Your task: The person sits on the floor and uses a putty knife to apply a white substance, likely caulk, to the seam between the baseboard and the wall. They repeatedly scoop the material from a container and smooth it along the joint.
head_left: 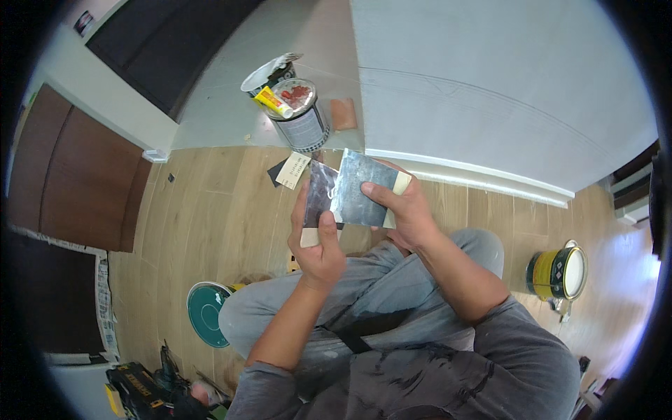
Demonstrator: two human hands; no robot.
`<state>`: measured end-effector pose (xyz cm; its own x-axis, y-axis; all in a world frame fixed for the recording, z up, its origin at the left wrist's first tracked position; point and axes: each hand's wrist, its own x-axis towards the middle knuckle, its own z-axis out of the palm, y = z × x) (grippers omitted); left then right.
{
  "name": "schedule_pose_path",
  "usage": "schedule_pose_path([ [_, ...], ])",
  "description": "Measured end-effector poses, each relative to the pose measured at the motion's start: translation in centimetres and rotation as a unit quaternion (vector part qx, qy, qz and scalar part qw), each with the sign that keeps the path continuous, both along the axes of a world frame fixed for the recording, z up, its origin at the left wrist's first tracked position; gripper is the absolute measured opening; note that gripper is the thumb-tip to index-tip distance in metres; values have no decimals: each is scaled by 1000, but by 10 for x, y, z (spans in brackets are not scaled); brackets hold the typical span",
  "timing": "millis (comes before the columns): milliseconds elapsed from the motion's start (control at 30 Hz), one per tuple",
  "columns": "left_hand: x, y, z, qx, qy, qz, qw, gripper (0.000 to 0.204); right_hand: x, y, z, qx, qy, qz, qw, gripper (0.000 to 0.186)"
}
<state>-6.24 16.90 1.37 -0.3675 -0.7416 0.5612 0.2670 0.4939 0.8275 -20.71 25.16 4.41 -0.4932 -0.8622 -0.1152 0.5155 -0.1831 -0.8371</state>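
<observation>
Grey spreader (pixel 355 178), gripped in the right hand (pixel 409 211), meets the darker spreader (pixel 319 187) clasped by the left hand (pixel 319 260), this side of the paint can (pixel 305 131); probably light, springy, best held by its pale edge.

The grey spreader (pixel 364 192), a broad smudged plate with a cream back edge, tilted slightly. Just left of the grey spreader, a dark spreader (pixel 318 192), cream at its bottom, bore white paste (pixel 332 193).
</observation>
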Motion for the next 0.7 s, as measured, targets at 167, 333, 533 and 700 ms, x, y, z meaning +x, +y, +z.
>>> schedule_pose_path([
  [167, 3, 14, -18, -77, -111, -14, 991, 51, -16, 4, -1, -33, 28, -82, 996, 44],
  [333, -3, 26, -6, 200, -110, -83, 970, 45, -37, 12, 8, -89, 38, -178, 979, 44],
  [533, -6, 34, 36, 402, 77, -144, 901, 35, -11, 12, 5, -48, 147, -242, 958, 48],
  [700, -4, 36, 46, 419, 114, -110, 894, 35, 13, 4, -8, -104, 150, -206, 961, 50],
])
